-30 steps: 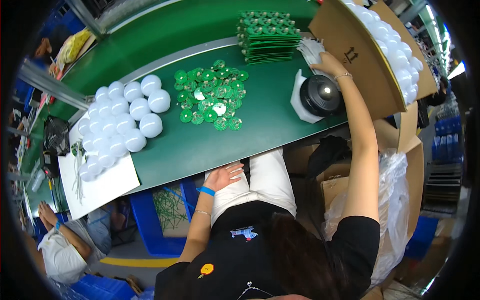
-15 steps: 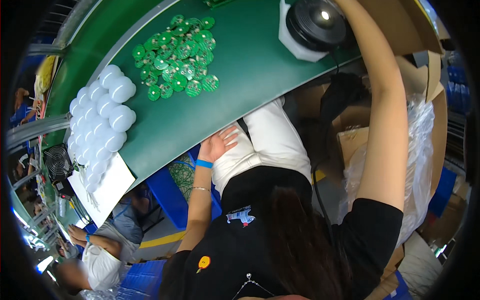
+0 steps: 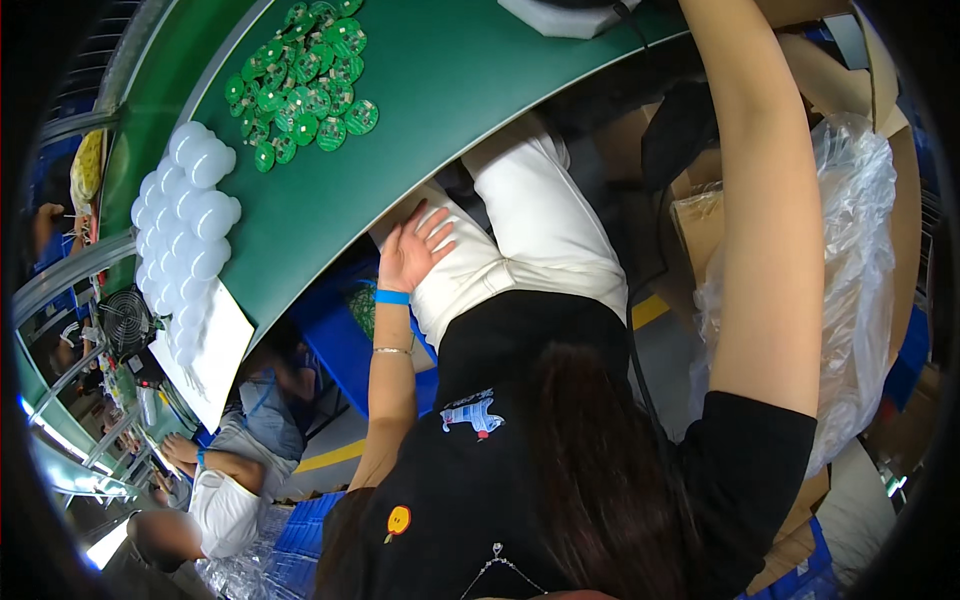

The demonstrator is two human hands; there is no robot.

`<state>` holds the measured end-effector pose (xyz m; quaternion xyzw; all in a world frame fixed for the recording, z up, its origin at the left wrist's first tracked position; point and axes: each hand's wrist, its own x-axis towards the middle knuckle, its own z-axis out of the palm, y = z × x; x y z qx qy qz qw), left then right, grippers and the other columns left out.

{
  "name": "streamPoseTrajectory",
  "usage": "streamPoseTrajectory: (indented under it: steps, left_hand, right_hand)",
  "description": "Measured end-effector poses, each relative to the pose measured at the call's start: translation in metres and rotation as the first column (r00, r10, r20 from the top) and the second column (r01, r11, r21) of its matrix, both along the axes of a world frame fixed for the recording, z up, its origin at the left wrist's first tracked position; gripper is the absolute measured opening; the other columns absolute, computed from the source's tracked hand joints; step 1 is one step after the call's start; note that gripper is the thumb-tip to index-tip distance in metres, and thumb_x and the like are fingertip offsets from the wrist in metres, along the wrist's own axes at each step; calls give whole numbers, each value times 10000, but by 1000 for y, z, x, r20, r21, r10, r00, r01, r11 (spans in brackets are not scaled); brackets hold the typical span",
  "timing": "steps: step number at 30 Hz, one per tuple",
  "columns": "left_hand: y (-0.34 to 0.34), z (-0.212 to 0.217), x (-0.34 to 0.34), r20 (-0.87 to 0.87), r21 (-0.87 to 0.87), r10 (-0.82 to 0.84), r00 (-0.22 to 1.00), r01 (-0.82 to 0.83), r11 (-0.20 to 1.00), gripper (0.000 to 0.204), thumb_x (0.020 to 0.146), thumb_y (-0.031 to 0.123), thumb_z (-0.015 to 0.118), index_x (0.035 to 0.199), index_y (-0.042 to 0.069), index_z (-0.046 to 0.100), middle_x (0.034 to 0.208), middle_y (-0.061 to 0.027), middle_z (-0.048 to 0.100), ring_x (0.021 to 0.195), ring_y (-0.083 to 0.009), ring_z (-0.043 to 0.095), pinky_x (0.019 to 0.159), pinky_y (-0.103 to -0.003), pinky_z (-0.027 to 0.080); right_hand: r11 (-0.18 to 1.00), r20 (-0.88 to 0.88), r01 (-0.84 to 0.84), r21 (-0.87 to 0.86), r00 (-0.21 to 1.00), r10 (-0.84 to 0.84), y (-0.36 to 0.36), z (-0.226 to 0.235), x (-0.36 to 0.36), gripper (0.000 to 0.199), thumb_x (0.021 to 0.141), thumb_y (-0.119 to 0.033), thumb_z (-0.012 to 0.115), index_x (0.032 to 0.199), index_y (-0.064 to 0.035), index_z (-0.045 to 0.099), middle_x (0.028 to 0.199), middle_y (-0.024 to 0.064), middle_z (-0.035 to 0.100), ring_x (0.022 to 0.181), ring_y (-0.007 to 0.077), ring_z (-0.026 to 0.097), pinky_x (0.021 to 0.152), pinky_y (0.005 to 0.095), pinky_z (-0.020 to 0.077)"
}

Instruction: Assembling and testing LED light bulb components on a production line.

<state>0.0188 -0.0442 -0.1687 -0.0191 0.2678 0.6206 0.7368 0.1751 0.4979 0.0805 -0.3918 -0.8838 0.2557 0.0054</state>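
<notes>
My left hand [image 3: 412, 250] rests palm up on my white trousers [image 3: 535, 220], just below the table edge. Its fingers are spread and nothing lies in them. My right arm [image 3: 765, 200] stretches up past the top edge of the picture, so the right hand is out of sight. Close to that arm, a white base with a dark round device [image 3: 565, 18] is cut off by the frame. Round green circuit boards [image 3: 305, 85] lie in a loose pile on the green table [image 3: 430, 100]. Left of them sits a cluster of white domed bulb covers [image 3: 185, 225].
A white sheet [image 3: 215, 350] juts over the table's near left edge. Below it stands a blue bin [image 3: 345, 350]. Cardboard boxes and clear plastic wrap [image 3: 850, 260] crowd my right side. At lower left a co-worker in a white shirt [image 3: 225, 510] sits with hands together.
The view has shifted, so the table, boards and dark device sit higher and further left. My left hand stays open on my lap; my right hand remains outside the picture.
</notes>
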Motion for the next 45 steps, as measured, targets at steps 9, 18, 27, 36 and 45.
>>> streamPoseTrajectory:
  steps: [9, 18, 27, 36, 45]
  left_hand:
    - [2, 6, 3, -14, -28, 11, 1000, -12, 1000, 602, 867, 390, 388, 1350, 93, 188, 1373, -203, 219, 1231, -369, 283, 993, -511, 235]
    - [0, -1, -5, 15, 39, 5, 1000, -6, 999, 637, 851, 391, 423, 1359, 104, 166, 1375, -194, 221, 1226, -363, 293, 985, -508, 252]
    - [2, -12, -2, 112, 118, -17, 994, 3, 993, 613, 857, 415, 414, 1359, 154, 180, 1363, -167, 263, 1203, -338, 335, 969, -513, 272]
    - [6, -10, -1, 127, 146, -30, 991, 12, 989, 607, 859, 412, 405, 1357, 142, 186, 1357, -170, 271, 1199, -337, 335, 969, -508, 273]
    - [5, -12, -7, 95, 85, -14, 995, 6, 996, 609, 852, 481, 382, 1341, 148, 237, 1362, -171, 260, 1208, -346, 312, 973, -521, 249]
  right_hand:
    - [986, -291, 164, 6, 944, -155, -7, -34, 4, 343, 773, -247, 470, 944, 33, 569, 859, 154, 607, 759, 213, 589, 641, 319, 454]
    - [999, -560, 23, -42, 827, -43, -36, -19, -5, 257, 808, -231, 489, 887, 2, 561, 668, 41, 516, 563, 119, 477, 482, 253, 400]
    - [953, -721, 188, 238, 691, 43, -22, -6, 6, 268, 782, -236, 569, 925, -10, 594, 680, 55, 591, 551, 104, 528, 475, 264, 418]
    - [902, -816, 402, 159, 568, -109, 4, 13, 21, 276, 818, -307, 565, 792, -33, 575, 563, -15, 469, 445, 65, 396, 405, 243, 339]
    - [878, -113, 39, 478, 993, 18, -31, 3, 1, 403, 650, -264, 674, 898, 42, 587, 889, 238, 589, 831, 337, 581, 748, 372, 456]
